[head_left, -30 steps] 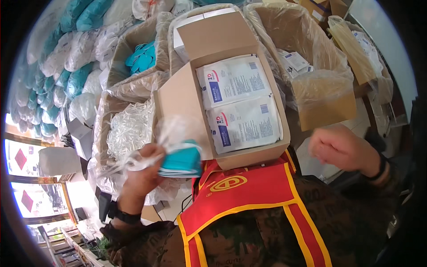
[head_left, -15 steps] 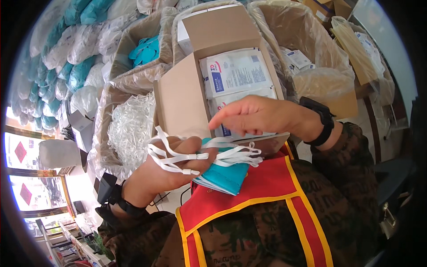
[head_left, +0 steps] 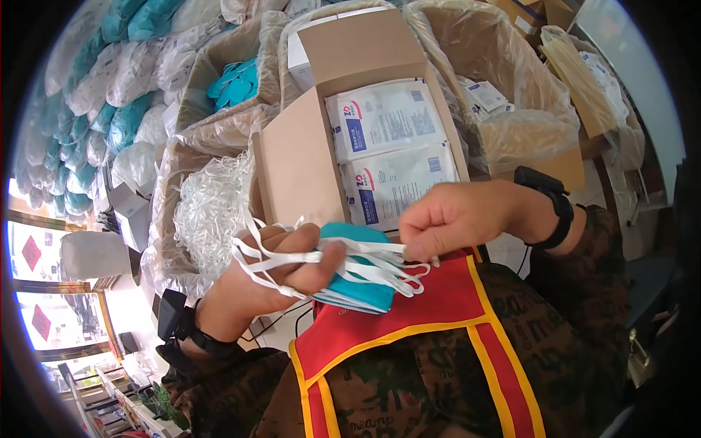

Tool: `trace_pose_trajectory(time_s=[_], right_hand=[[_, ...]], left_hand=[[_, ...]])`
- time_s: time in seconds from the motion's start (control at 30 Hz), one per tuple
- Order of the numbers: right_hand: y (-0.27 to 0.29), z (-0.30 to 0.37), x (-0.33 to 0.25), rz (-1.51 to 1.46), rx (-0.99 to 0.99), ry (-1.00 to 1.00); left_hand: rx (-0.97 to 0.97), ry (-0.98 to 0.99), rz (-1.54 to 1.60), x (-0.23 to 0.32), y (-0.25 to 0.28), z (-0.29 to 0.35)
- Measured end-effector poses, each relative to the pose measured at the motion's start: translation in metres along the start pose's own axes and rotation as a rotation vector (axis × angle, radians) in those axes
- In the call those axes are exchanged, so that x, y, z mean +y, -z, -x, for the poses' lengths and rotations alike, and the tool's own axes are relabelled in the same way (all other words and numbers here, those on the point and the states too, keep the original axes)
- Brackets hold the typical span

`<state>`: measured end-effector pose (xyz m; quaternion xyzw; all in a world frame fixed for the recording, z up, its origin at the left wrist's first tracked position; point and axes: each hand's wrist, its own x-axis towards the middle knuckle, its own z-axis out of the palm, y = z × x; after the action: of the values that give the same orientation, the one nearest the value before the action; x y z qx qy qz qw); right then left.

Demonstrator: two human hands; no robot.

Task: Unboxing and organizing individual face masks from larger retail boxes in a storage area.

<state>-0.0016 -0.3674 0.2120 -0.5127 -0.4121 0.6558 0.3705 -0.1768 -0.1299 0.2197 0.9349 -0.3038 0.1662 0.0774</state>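
My left hand (head_left: 281, 263) is closed around a small stack of teal face masks (head_left: 358, 281) with white edges, held in front of my red apron. White straps (head_left: 266, 255) loop out over its fingers, and more white straps (head_left: 383, 266) hang off the right side of the stack. The fingertips of my right hand (head_left: 460, 219) pinch the end of one strap, pulled out to the right of the masks. Just beyond both hands stands an open cardboard box (head_left: 296, 175) holding white sealed packets (head_left: 398, 182) in two visible stacks.
Left of the box, a plastic-lined carton holds a heap of white straps (head_left: 212, 197). Behind it, another lined carton holds teal pieces (head_left: 235, 82). A lined carton (head_left: 511, 73) with a few packets stands at the right. Bagged teal and white goods (head_left: 131, 80) pile up at the far left.
My right hand has moved down and right from over the packets and has taken hold of a strap. The packets it covered now show. The left hand still holds the masks.
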Motion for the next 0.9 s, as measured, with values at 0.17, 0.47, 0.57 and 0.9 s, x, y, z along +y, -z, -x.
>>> trace_pose_trajectory(time_s=[0.17,0.47,0.57,0.9], right_hand=[[-0.003,0.025,0.007,0.182,0.083,0.068],[-0.011,0.131,0.037,-0.230,0.668,0.126],[-0.004,0.097,0.043,-0.521,0.618,0.371],[0.020,-0.029,0.005,-0.329,0.527,0.439]], left_hand=[[-0.062,0.218,0.094,-0.005,-0.001,0.011],[0.639,1.266,0.641,-0.086,0.004,0.122],[0.967,0.953,1.116,-0.072,-0.009,0.093],[0.794,-0.056,2.037,-0.058,-0.042,0.002]])
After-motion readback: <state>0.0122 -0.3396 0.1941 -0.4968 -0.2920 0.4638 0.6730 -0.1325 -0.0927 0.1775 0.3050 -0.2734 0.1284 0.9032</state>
